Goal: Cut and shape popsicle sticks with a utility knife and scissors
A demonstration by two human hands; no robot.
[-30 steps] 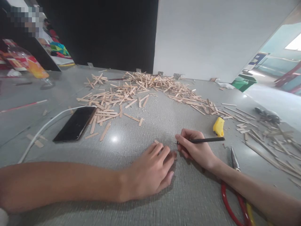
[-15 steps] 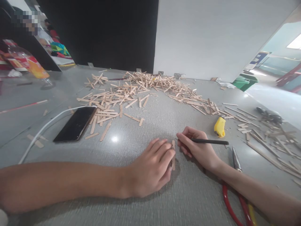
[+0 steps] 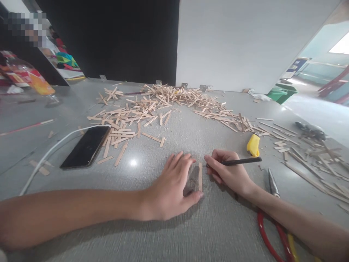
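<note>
A short wooden craft stick (image 3: 200,176) lies upright in view on the grey table. My left hand (image 3: 171,187) rests beside it with the fingers spread, the thumb tip at the stick's near end and the index finger just left of its far end. To the right of the stick, my right hand (image 3: 229,169) is closed around a slim black pen (image 3: 244,161), whose tip is hidden behind the fingers. Red-handled pliers (image 3: 273,183) lie partly under my right forearm. Beyond that hand is a yellow cutter (image 3: 253,145).
A heap of loose wooden sticks (image 3: 174,95) spreads across the far table. To the left lie a phone (image 3: 85,147) and its white cable (image 3: 51,147). Wood strips (image 3: 308,171) and a dark tool (image 3: 311,131) are at the right. A bottle (image 3: 40,83) lies tilted at far left.
My left hand has spread from a bunched grip over the stick, uncovering it, with the thumb now at its near end. The right hand still holds the pen, barely moved.
</note>
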